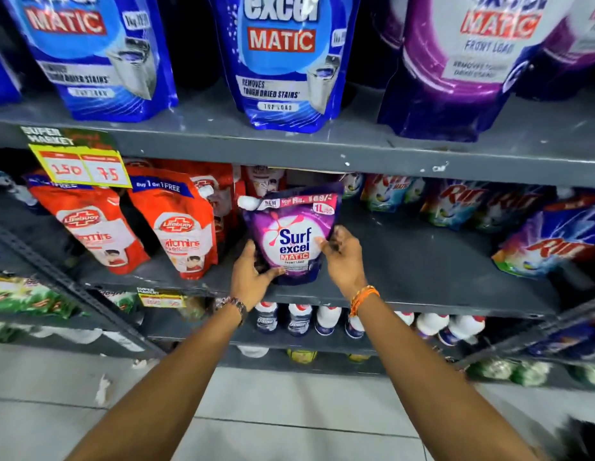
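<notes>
A purple Surf excel Matic front-load pouch (291,234) with a white spout cap stands upright near the front of the grey middle shelf (422,261). My left hand (252,276) grips its lower left corner, thumb across the front. At the pouch's right edge, my right hand (342,257) holds it with the thumb on the front and fingers curled behind. Both arms reach in from below.
Two red Lifebuoy pouches (176,227) stand to the left of the purple pouch, and Rin packs (555,241) lie to the right. Blue detergent pouches (282,61) and a purple pouch (462,61) fill the shelf above. White bottles (329,319) line the shelf below. A yellow price tag (83,169) hangs at left.
</notes>
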A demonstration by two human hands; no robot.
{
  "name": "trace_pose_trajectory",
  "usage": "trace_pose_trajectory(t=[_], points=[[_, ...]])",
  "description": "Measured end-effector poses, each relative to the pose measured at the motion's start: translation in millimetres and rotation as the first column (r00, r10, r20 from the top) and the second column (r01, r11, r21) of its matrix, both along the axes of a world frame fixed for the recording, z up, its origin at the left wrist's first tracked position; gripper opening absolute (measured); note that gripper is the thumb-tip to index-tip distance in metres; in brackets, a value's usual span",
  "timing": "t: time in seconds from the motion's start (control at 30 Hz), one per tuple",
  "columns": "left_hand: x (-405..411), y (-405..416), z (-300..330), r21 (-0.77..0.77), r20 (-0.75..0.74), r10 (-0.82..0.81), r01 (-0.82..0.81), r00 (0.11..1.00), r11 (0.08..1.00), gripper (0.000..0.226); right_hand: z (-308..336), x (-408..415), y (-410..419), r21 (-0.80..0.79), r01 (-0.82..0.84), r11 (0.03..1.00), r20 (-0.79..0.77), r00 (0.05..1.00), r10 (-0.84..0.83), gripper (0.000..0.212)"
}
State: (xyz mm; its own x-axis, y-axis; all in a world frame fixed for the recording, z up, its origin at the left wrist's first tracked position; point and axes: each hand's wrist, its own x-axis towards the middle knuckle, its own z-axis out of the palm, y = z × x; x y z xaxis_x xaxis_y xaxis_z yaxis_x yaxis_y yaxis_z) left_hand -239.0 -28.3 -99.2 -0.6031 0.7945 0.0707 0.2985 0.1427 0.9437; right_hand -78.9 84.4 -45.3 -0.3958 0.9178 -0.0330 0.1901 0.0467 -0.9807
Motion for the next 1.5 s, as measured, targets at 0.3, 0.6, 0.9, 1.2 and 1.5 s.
trace_pose_trajectory(t=[0.3, 0.6, 0.9, 1.2, 1.5], points=[[108.5, -60.3, 43.6, 0.081, 0.081, -0.122, 0.116, 0.989, 0.990, 0.059, 37.6, 128.9, -63.5, 0.114, 0.059, 0.992, 0.005, 0.998, -0.060, 0.012], [208.2, -46.2, 176.4, 0.282, -0.112, -0.269, 0.290, 0.957, 0.915, 0.058, 166.8, 252.0, -69.1, 0.400, 0.170, 0.900, -0.154, 0.981, -0.117, 0.005], [277.1, 44.4, 330.6, 0.454, -0.229, -0.234, 0.316, 0.945, 0.833, 0.054, 320.0, 314.5, 14.3, 0.595, 0.288, 0.751, -0.342, 0.936, -0.088, 0.029], [294.6, 151.6, 362.3, 0.306, -0.228, -0.153, 0.220, 0.962, 0.926, 0.059, 345.2, 318.3, 115.8, 0.582, 0.338, 0.740, -0.262, 0.939, -0.223, 0.050], [290.7, 171.3, 353.6, 0.203, -0.253, -0.116, 0.170, 0.960, 0.964, 0.054, 335.9, 309.4, 142.0, 0.515, 0.270, 0.814, -0.210, 0.960, -0.185, 0.044]])
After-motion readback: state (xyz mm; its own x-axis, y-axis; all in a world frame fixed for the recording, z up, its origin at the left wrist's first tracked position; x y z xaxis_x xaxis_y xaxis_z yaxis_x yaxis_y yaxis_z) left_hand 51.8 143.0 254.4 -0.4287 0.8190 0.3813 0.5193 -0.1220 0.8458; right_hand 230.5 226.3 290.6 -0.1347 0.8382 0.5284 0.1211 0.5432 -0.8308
